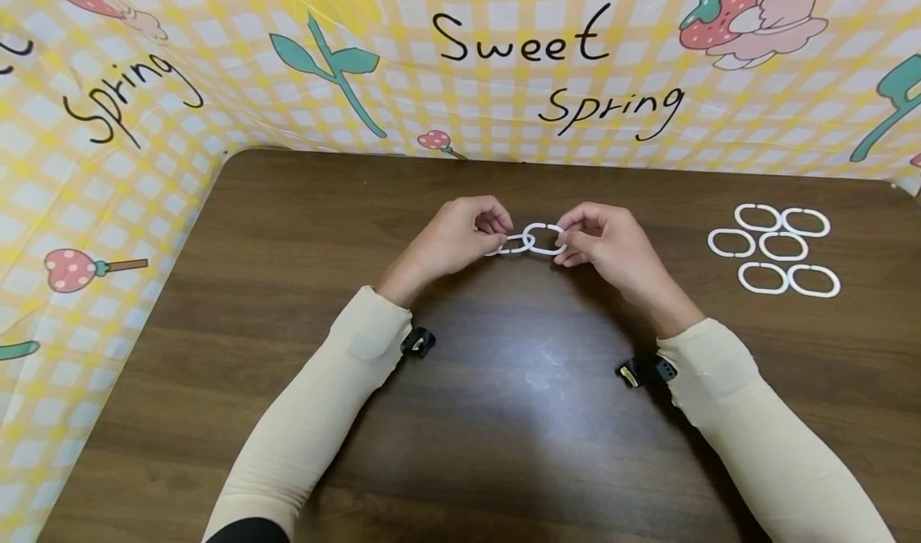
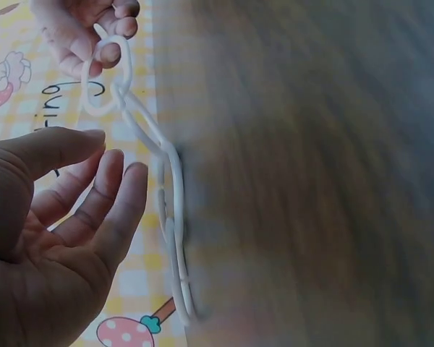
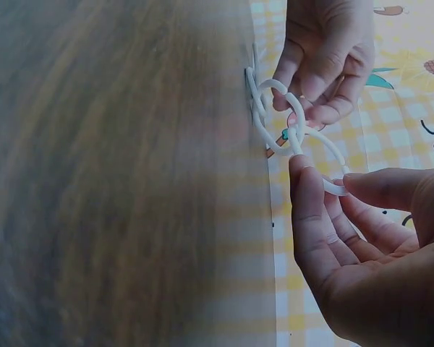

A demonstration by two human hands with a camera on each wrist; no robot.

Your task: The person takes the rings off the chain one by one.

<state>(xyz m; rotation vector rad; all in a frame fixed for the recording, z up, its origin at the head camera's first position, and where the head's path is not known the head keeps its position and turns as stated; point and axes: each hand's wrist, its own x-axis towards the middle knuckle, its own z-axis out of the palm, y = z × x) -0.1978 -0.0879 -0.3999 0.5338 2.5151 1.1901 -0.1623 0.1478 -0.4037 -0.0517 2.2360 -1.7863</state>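
A short chain of white plastic oval links [image 2: 179,188] hangs between the hands in the head view, and its far part trails along the table in the left wrist view. My right hand [image 1: 612,243] pinches the end link [image 3: 336,189] between thumb and fingertips, lifting it off the table. My left hand [image 1: 460,235] is beside the other side of the chain. Its thumb and fingers are loosely bent, and the left wrist view shows a gap between thumb and fingertips with no link in it.
Several loose white links [image 1: 813,293] lie grouped on the brown wooden table [image 1: 547,447], to the right. A yellow checked cloth [image 1: 489,127] with printed words and drawings stands behind the table and along its left side. Black cameras [image 1: 419,341] sit on both wrists.
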